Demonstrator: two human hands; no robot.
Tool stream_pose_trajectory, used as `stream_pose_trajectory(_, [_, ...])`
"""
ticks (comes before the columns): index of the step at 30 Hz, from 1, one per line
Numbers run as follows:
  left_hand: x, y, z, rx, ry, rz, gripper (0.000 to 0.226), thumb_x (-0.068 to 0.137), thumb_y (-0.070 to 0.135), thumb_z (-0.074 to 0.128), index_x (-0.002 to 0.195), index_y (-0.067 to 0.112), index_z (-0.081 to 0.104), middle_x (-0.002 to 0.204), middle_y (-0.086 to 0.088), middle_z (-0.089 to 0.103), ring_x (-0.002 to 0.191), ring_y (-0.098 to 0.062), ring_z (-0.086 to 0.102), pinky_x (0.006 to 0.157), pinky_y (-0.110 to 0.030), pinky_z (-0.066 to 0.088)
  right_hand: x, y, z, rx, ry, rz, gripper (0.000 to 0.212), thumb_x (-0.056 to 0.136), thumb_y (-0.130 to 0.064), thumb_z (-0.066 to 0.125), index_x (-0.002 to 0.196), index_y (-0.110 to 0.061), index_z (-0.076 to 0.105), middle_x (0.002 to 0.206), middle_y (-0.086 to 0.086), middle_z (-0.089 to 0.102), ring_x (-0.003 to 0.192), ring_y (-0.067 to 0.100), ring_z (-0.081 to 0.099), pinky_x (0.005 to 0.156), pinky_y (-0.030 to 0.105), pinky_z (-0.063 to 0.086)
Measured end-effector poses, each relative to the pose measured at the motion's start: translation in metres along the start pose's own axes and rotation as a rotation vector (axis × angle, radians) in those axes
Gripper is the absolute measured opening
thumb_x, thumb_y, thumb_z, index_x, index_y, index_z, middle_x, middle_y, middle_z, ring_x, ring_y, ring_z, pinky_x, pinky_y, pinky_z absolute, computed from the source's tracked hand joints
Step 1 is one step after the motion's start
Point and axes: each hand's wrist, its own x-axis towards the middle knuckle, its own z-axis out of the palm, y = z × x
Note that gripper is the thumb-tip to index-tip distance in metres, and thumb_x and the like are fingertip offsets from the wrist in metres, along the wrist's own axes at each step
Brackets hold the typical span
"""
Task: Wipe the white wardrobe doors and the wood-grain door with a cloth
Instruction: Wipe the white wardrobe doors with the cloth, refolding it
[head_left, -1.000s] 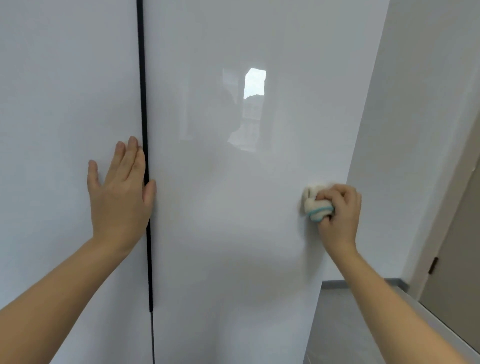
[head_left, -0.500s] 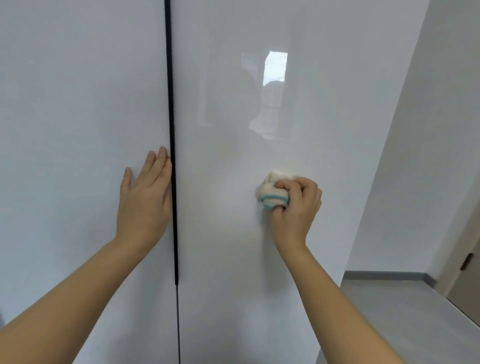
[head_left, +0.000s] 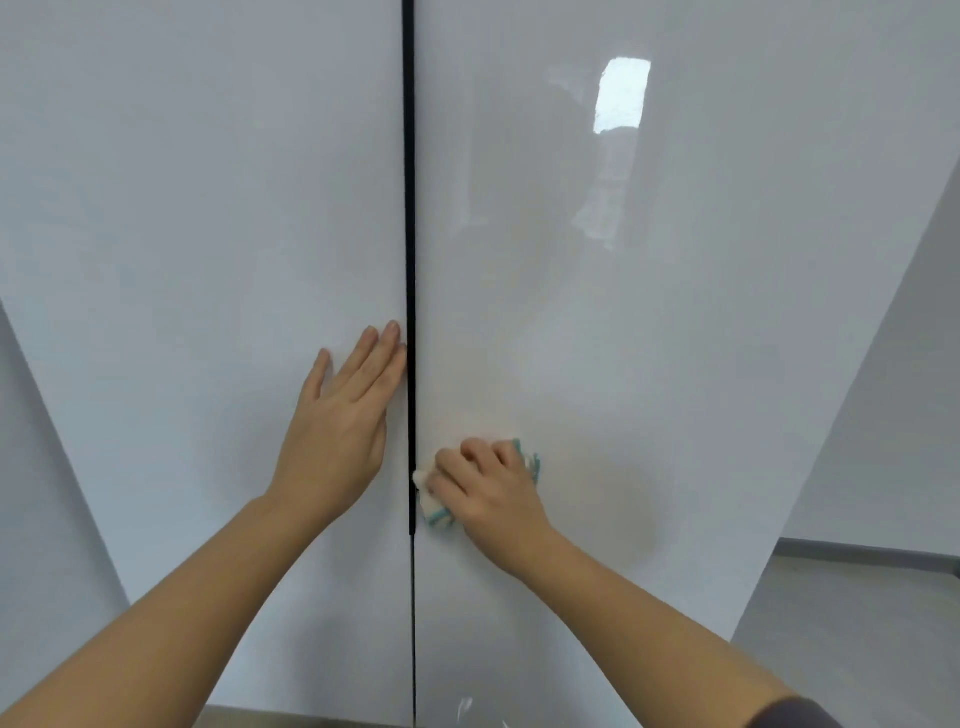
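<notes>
Cloth (head_left: 432, 508) moved left to the door gap (head_left: 410, 208), bunched in curled right grip (head_left: 488, 488). Left grip (head_left: 337, 431) laid flat on glossy white door (head_left: 208, 208); grey floor (head_left: 857, 649) seen right.

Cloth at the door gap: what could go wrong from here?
The cloth sits against the dark gap between the doors; its edge might catch or be pushed in.
The left hand lies flat on the glossy left door and may leave prints.
The right hand grips the cloth bunched small, so coverage of the right door could be patchy.
</notes>
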Motion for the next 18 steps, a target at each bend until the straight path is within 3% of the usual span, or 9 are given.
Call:
stream_pose_trajectory(3, [-0.007, 0.012, 0.001, 0.010, -0.037, -0.048, 0.056, 0.095, 0.012, 0.044, 0.149, 0.009, 0.031, 0.159, -0.003, 0.022, 0.145, -0.020, 0.024, 0.112, -0.056, 0.028, -0.020, 0.008, -0.002, 0.010, -0.162, -0.217, 0.025, 0.091, -0.001, 0.048, 0.077, -0.018, 0.060, 0.088, 0.000, 0.062, 0.077, 0.023, 0.056, 0.065, 0.033, 0.036])
stream_pose_trajectory(7, [-0.003, 0.027, 0.000, 0.052, -0.039, -0.141, 0.066, 0.091, 0.029, 0.058, 0.148, 0.006, 0.033, 0.158, -0.004, 0.024, 0.143, -0.020, 0.028, 0.113, -0.055, 0.026, -0.022, 0.049, -0.030, -0.012, -0.280, -0.391, 0.024, 0.094, -0.004, 0.046, 0.079, -0.018, 0.058, 0.092, 0.000, 0.060, 0.080, 0.022, 0.054, 0.067, 0.033, 0.034])
stream_pose_trajectory(13, [-0.003, 0.033, 0.005, 0.051, 0.001, -0.153, 0.071, 0.087, 0.020, 0.067, 0.147, 0.003, 0.034, 0.157, -0.007, 0.026, 0.143, -0.022, 0.028, 0.114, -0.056, 0.023, -0.083, 0.167, -0.120, -0.086, -0.465, -0.482, 0.014, 0.090, -0.005, 0.058, 0.092, -0.019, 0.061, 0.104, 0.002, 0.059, 0.092, 0.026, 0.057, 0.076, 0.037, 0.039])
stream_pose_trajectory(15, [-0.003, 0.034, 0.006, 0.055, 0.017, -0.152, 0.072, 0.086, 0.017, 0.069, 0.146, 0.002, 0.034, 0.156, -0.008, 0.027, 0.143, -0.023, 0.029, 0.113, -0.057, 0.024, -0.097, 0.188, -0.139, -0.107, -0.551, -0.528, 0.016, 0.085, -0.007, 0.064, 0.093, -0.020, 0.060, 0.106, 0.001, 0.058, 0.094, 0.027, 0.056, 0.078, 0.037, 0.037])
stream_pose_trajectory(18, [-0.003, 0.036, 0.007, 0.077, 0.022, -0.149, 0.073, 0.084, 0.014, 0.071, 0.146, 0.001, 0.035, 0.156, -0.009, 0.028, 0.142, -0.024, 0.030, 0.112, -0.059, 0.025, -0.094, 0.194, -0.139, -0.116, -0.603, -0.592, 0.014, 0.085, -0.007, 0.060, 0.088, -0.021, 0.058, 0.102, 0.001, 0.057, 0.091, 0.026, 0.057, 0.078, 0.036, 0.037])
